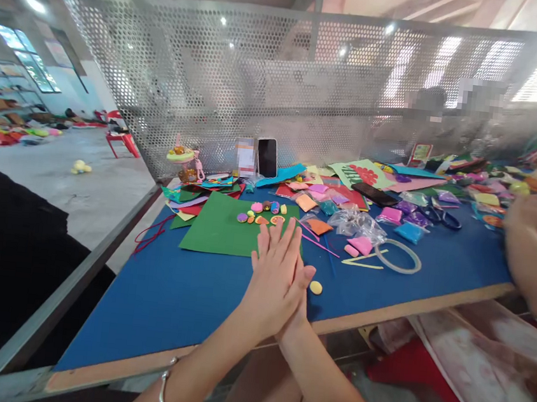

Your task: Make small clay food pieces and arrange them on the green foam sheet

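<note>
The left hand and right hand press flat, palm to palm, fingers straight and close together; whether anything lies between the palms cannot be told. The left hand covers most of the right, of which only fingertips and the thumb side show. The fingertips point toward the near edge of a green sheet. Just right of the hands a small yellow lump lies on the blue table, apart from them. Small clay pieces sit in a row on the sheet's far part. To the left of the hands the blue top is bare up to the table's wooden front edge. To the right lie a clear ring, pink pieces and bags. A phone leans against the mesh screen. Another person's arm reaches in at the far right.
</note>
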Tool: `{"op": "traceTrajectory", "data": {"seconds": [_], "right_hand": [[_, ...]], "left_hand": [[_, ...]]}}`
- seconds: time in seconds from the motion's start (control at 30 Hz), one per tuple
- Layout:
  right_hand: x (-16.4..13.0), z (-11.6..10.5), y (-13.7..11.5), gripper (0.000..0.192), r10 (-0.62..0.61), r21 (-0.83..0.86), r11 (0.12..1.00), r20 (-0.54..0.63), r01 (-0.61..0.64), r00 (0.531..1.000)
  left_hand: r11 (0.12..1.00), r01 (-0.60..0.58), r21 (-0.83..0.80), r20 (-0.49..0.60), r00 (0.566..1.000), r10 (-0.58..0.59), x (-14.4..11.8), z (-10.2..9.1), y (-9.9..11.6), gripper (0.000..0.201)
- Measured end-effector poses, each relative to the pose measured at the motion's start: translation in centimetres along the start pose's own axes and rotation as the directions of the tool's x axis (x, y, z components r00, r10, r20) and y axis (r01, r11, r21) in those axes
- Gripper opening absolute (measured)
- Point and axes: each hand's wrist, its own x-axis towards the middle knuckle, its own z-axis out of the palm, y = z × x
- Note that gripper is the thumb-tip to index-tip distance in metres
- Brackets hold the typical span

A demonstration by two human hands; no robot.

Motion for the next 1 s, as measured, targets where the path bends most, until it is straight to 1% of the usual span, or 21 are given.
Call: {"op": "traceTrajectory", "data": {"seconds": [0.07,0.1,0.13,0.17,0.23,0.3,0.37,0.43,0.5,0.53,0.6,0.63,0.67,0.7,0.73,0.83,0.9,0.93,1.0], "right_hand": [[0.1,0.7,0.8,0.027,-0.025,-0.076,0.997,0.039,0.028,0.999],[0.1,1.1,1.1,0.028,-0.034,-0.105,0.994,0.056,0.039,0.998],[0.1,1.6,1.4,0.03,-0.042,-0.13,0.99,0.071,0.051,0.997],[0.1,2.1,1.8,0.032,-0.049,-0.148,0.987,0.084,0.061,0.995],[0.0,3.1,2.4,0.032,-0.063,-0.173,0.982,0.106,0.081,0.992],[0.0,3.9,2.9,0.033,-0.081,-0.186,0.977,0.121,0.103,0.989],[0.0,4.4,3.1,0.034,-0.098,-0.185,0.975,0.127,0.121,0.987],[0.0,4.4,3.2,0.037,-0.112,-0.176,0.975,0.13,0.134,0.985],[-0.1,4.4,3.2,0.048,-0.126,-0.166,0.975,0.132,0.147,0.983],[-0.2,4.5,3.2,0.055,-0.133,-0.116,0.982,0.139,0.15,0.981],[-0.3,4.6,3.3,0.065,-0.139,0.1,0.987,0.161,0.124,0.977],[-0.3,4.7,3.3,0.068,-0.133,0.24,0.967,0.173,0.09,0.976],[-0.4,4.9,3.3,0.069,-0.121,0.372,0.927,0.184,0.045,0.975],[-0.4,5.0,3.3,0.068,-0.105,0.476,0.879,0.193,0.001,0.975],[-0.4,5.0,3.4,0.067,-0.088,0.542,0.84,0.198,-0.034,0.976],[-0.4,5.1,3.4,0.064,-0.064,0.657,0.75,0.194,-0.081,0.979],[-0.5,5.0,3.5,0.062,-0.055,0.691,0.717,0.188,-0.092,0.981],[-0.5,5.0,3.4,0.062,-0.048,0.695,0.712,0.185,-0.096,0.982],[-0.6,4.9,3.3,0.061,-0.031,0.694,0.712,0.183,-0.107,0.983]], "left_hand": [[0.993,-0.009,-0.12,-0.068,0.998,0.001,0.1,-0.2,-0.3,0.059],[0.985,-0.03,-0.171,-0.103,0.995,0.013,0.2,-0.5,-0.5,0.06],[0.978,-0.059,-0.198,-0.134,0.99,0.032,0.3,-0.9,-0.7,0.061],[0.977,-0.091,-0.192,-0.161,0.985,0.06,0.3,-1.4,-0.9,0.062],[0.983,-0.157,-0.096,-0.187,0.973,0.137,0.0,-2.4,-1.3,0.061],[0.978,-0.203,0.056,-0.148,0.967,0.209,-0.8,-3.0,-1.8,0.057],[0.962,-0.215,0.17,-0.106,0.966,0.235,-1.9,-3.2,-2.2,0.045],[0.952,-0.213,0.22,-0.115,0.963,0.242,-2.9,-3.0,-2.5,0.035],[0.951,-0.203,0.234,-0.162,0.956,0.244,-3.5,-2.7,-2.6,0.028],[0.952,-0.2,0.23,-0.184,0.952,0.244,-3.6,-2.6,-2.5,0.025],[0.957,-0.196,0.212,-0.221,0.945,0.242,-3.6,-2.2,-2.3,0.02],[0.96,-0.194,0.201,-0.239,0.941,0.24,-3.6,-2.1,-2.3,0.017],[0.963,-0.193,0.189,-0.256,0.937,0.238,-3.6,-1.9,-2.2,0.015],[0.966,-0.19,0.177,-0.272,0.933,0.234,-3.6,-1.7,-2.2,0.013],[0.968,-0.188,0.164,-0.286,0.93,0.229,-3.6,-1.6,-2.2,0.012],[0.978,-0.171,0.122,-0.299,0.933,0.2,-3.7,-1.2,-2.4,0.007],[0.983,-0.153,0.105,-0.293,0.939,0.178,-3.9,-1.1,-2.6,0.008],[0.984,-0.149,0.103,-0.29,0.941,0.173,-3.9,-1.1,-2.7,0.014],[0.981,-0.155,0.116,-0.281,0.942,0.182,-4.0,-1.1,-2.9,0.035]]}}
